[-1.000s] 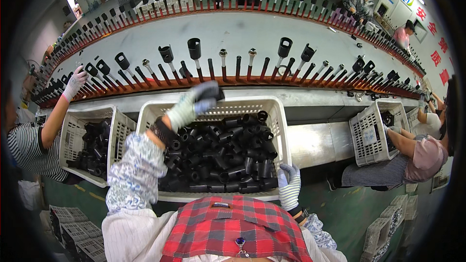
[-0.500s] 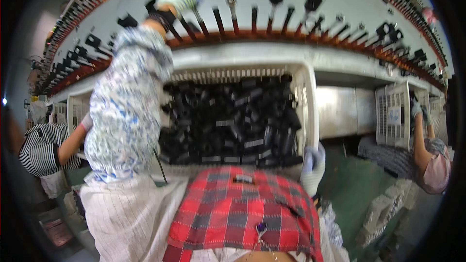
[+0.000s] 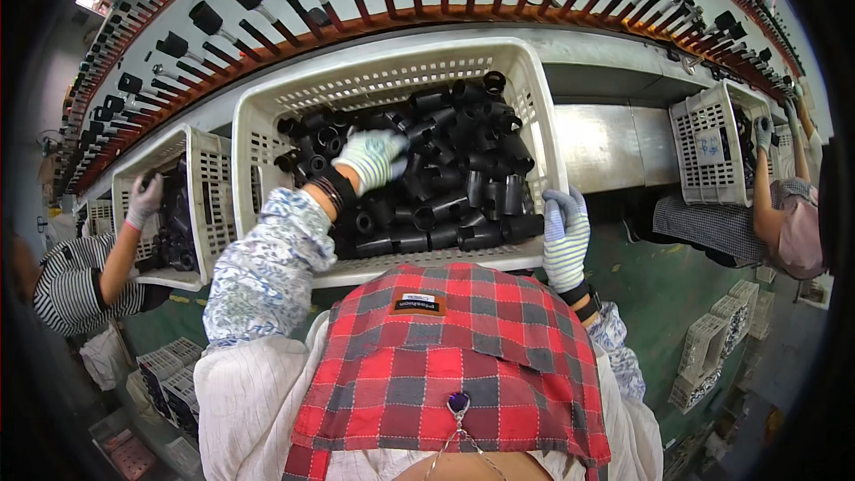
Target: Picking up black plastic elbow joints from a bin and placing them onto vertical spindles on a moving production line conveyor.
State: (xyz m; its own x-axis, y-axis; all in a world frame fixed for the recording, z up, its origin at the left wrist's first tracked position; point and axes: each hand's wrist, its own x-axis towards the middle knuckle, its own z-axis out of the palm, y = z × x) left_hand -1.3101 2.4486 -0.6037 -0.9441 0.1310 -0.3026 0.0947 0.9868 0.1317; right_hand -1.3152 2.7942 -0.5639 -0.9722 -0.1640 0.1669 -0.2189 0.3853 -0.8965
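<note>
In front of me a large off-white plastic crate (image 3: 525, 62) holds many short black plastic pipe fittings (image 3: 427, 212), jumbled together. My left hand (image 3: 370, 160), in a striped glove, is down among the fittings left of the crate's middle. Motion smears its fingers, so whether they grasp a fitting does not show. At the crate's near right corner, my right hand (image 3: 566, 236), gloved likewise, has its fingers hooked over the rim.
Beyond the crate runs a curved rack (image 3: 410, 13) of upright rods, some topped with black fittings. Co-workers sit at the left (image 3: 80, 281) and right (image 3: 788, 223) beside their own crates. Stacked crates (image 3: 712, 343) stand on the green floor at right.
My left hand has come back from the rods at the upper left, down into the crate. My right hand stays at the crate's corner. The whole view has shifted.
</note>
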